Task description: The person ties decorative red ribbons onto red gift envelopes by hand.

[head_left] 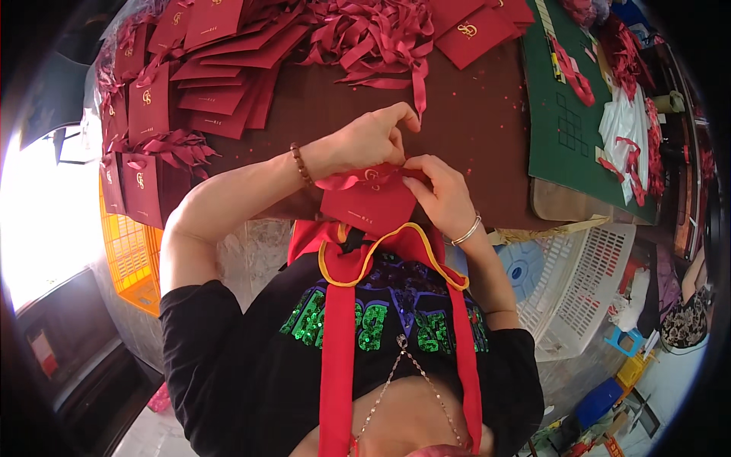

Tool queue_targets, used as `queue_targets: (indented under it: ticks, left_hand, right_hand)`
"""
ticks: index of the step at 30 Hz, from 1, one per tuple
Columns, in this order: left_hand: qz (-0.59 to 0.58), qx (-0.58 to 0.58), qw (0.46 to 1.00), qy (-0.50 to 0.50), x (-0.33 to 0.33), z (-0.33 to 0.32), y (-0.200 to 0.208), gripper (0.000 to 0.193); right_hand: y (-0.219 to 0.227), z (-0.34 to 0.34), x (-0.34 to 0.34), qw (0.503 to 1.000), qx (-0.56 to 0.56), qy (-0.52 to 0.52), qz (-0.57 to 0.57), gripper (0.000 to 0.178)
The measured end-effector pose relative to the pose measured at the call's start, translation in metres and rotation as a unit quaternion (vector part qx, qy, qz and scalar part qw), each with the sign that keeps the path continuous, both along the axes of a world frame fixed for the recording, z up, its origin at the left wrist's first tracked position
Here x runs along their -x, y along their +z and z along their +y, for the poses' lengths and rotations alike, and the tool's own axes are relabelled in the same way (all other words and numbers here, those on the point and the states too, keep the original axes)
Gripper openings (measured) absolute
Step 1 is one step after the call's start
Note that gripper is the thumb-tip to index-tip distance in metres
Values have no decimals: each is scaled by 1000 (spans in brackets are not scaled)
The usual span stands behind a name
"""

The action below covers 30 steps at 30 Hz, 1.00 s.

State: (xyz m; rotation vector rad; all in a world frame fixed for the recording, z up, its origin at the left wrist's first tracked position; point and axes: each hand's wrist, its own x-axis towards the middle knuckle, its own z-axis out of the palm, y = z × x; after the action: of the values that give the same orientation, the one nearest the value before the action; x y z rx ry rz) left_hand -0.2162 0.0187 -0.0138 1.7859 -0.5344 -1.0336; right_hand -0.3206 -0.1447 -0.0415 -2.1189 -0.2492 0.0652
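Note:
A small dark-red paper bag (364,206) with gold print lies tilted at the table's near edge, in front of my body. My right hand (445,194) is closed on the bag's upper right edge, thumb against its face. Just above the bag is my left hand (373,137), its index finger stretched out and its other fingers curled at the bag's top. A pink-red ribbon (336,182) runs under my left wrist to the bag; its grip point is partly hidden by my fingers. Another ribbon end (419,95) hangs from the pile, close to my left index fingertip.
A heap of loose ribbons (373,38) lies at the far middle. Red bags (221,84) are stacked at left, and more red pieces (476,34) lie beyond. At right is a green cutting mat (560,145). A white plastic basket (594,274) and orange crate (129,263) stand below.

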Motion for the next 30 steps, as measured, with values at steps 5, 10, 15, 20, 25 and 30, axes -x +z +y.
queue_targets:
  ticks: [5, 10, 15, 20, 25, 30]
  left_hand:
    - [-77, 96, 984, 131, 2, -5, -34, 39]
    - [-226, 33, 971, 64, -15, -6, -11, 19]
    - [-306, -122, 943, 47, -56, 29, -37, 44]
    - [50, -88, 992, -77, -42, 11, -10, 45]
    - [-112, 17, 986, -124, -36, 7, -27, 30]
    - [-219, 99, 955, 176, -63, 7, -31, 29]
  right_hand:
    - [-1, -1, 0, 990, -95, -26, 105, 19]
    - [-9, -3, 3, 982, -143, -34, 118, 21]
    - [-18, -6, 1, 969, -197, -11, 151, 21]
    - [-31, -10, -6, 957, -228, 17, 180, 23]
    - [-32, -11, -9, 956, -214, 30, 197, 24]
    - [-21, -9, -8, 962, -131, 70, 228, 24]
